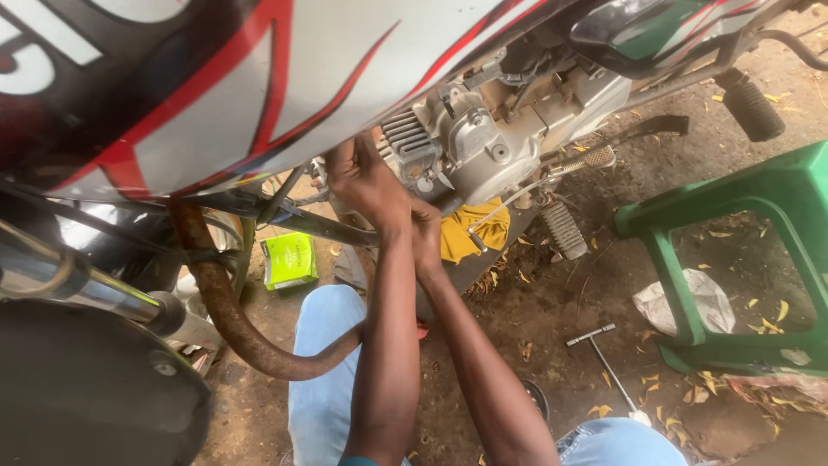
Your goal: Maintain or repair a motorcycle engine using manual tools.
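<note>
A motorcycle stands over me, its white, red and black tank (259, 78) filling the top of the view. Below it sits the grey engine (483, 138) with its finned cylinder (405, 138). My left hand (366, 181) reaches up under the tank and presses against the engine's left side beside the fins; its fingertips are hidden. My right hand (425, 231) is tucked just below and behind the left wrist, near a yellow cloth (479, 231) under the engine. What either hand holds is hidden.
A rusty exhaust pipe (226, 315) curves past my left knee. A green box (289, 259) lies on the dirt. A T-handle wrench (604, 349) lies at the right, beside a green plastic stool (690, 216) with a crumpled white bag (686, 298) under it. A footpeg (562, 229) juts out.
</note>
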